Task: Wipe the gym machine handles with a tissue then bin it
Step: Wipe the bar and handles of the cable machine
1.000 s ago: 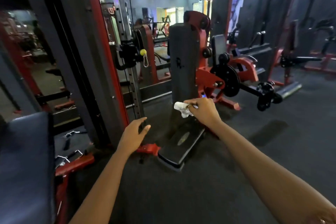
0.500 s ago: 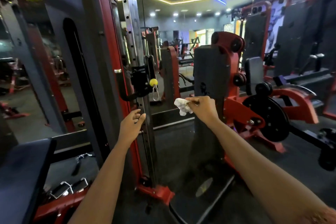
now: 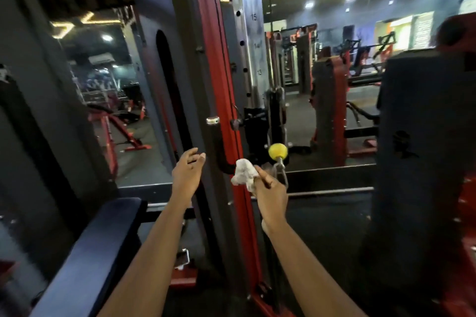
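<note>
Right hand (image 3: 270, 195) pinches a crumpled white tissue (image 3: 243, 174) between thumb and fingers at the lower curve of a black handle (image 3: 219, 147) on a cable machine; motion blur leaves it unclear whether tissue and handle touch, and the wad hides most of the fingertips. Left hand (image 3: 186, 175) hangs just left of the handle with fingers loosely spread, holding nothing. A red upright (image 3: 224, 85) crosses in front of the handle and hides its mounting. Beside the tissue, a yellow ball (image 3: 277, 151) sits above a metal clip (image 3: 280, 170) partly covered by the right hand. A numbered, holed rail (image 3: 251, 33) rises behind. A padded bench (image 3: 103, 239) is cut off at lower left, a tall dark pad (image 3: 417, 136) fills the right, and distant machines are smeared.
</note>
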Tool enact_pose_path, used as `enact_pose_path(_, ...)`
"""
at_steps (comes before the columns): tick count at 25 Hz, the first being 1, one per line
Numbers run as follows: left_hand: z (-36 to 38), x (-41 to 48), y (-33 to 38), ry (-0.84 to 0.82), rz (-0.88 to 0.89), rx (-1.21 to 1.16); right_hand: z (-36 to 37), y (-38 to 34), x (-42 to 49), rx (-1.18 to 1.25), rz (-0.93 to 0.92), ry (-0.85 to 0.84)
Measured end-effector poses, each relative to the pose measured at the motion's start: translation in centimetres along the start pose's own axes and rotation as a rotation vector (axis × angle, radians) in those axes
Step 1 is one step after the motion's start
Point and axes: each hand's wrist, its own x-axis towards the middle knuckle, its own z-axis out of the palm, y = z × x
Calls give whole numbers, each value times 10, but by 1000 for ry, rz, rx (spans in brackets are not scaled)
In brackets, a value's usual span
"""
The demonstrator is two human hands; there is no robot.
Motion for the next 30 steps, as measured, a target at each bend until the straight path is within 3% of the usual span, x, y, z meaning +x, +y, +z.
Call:
enact_pose_path(6,8,103,10,-117,123,38,87,1,88,132,-28,238)
enact_pose_path(13,26,156,-17,-212,230,-96,157,13,116,-193,-506,168)
enact_pose_path(17,33,160,-23,-251,245,-220,147,54,118,-321,-623,140)
enact_pose_path(20,35,160,-24,-247,254,-236,131,88,109,-473,-548,18)
enact_pose_path(23,36,162,-25,-245,269,-248,120,108,101,-384,-508,51)
enact_pose_path(25,36,163,-27,-254,266,-258,115,97,110,-289,-504,93)
enact_pose_path(27,37,162,-29,-253,262,-285,119,70,127,-296,-644,198)
enact_pose_path(30,41,158,-33,-245,260,-304,137,45,139,-305,-703,147)
